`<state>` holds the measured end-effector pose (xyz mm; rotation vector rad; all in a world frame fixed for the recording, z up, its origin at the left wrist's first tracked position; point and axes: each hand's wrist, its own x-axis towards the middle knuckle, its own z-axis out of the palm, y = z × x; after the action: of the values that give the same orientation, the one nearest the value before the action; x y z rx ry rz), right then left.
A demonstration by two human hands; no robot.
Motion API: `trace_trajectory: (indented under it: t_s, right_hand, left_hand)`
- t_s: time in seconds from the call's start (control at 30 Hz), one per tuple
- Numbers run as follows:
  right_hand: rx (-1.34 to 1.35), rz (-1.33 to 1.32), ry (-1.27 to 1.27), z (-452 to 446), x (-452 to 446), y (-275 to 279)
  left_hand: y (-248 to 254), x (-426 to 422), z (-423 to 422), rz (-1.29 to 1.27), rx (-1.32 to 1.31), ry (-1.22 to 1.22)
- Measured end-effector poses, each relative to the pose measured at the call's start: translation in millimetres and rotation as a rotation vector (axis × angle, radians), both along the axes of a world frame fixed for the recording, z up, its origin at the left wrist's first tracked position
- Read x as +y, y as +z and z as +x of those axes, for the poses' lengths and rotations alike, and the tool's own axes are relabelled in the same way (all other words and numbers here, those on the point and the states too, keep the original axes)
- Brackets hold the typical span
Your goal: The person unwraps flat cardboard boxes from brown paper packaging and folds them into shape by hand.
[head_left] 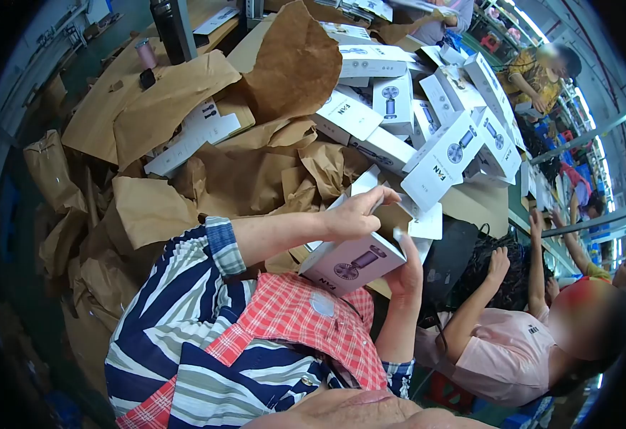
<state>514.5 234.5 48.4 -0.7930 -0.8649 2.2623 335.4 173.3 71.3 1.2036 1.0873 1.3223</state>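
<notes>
A white fan box (352, 266) with a printed fan picture is tilted in front of my chest, its top end towards the pile. My left hand (362, 213) is at the box's upper end, fingers bent together around something too small to make out. My right hand (406, 268) holds the box's right side, with the thumb raised near its open-looking end. Just beyond my hands, more white fan boxes (445, 154) lie heaped at several angles. Part of another white box shows behind my left hand.
Crumpled brown paper (248, 171) covers the table's left and middle. A black bottle (170, 32) and pink can (145, 53) stand at the back left. A co-worker in a pink shirt (506, 350) sits at right beside black cables (481, 268). Other people are farther back.
</notes>
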Motion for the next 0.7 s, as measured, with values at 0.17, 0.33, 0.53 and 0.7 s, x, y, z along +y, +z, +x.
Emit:
trace_trajectory:
  t_s: [0.17, 0.33, 0.53, 0.7]
  right_hand:
    - [-0.123, 0.246, 0.030, 8, 5, 9]
    - [-0.005, 0.572, 0.185, 14, 6, 15]
    - [-0.445, 0.997, 0.467, 18, 30, 40]
    - [-0.728, 1.020, 0.649, 5, 38, 62]
  left_hand:
    - [-4, 10, -15, -0.292, -0.714, -0.255]
    - [-8, 12, -9, -0.259, -0.470, -0.206]
    - [-8, 13, -3, -0.305, -0.355, -0.247]
    - [4, 9, -3, -0.193, -0.064, -0.315]
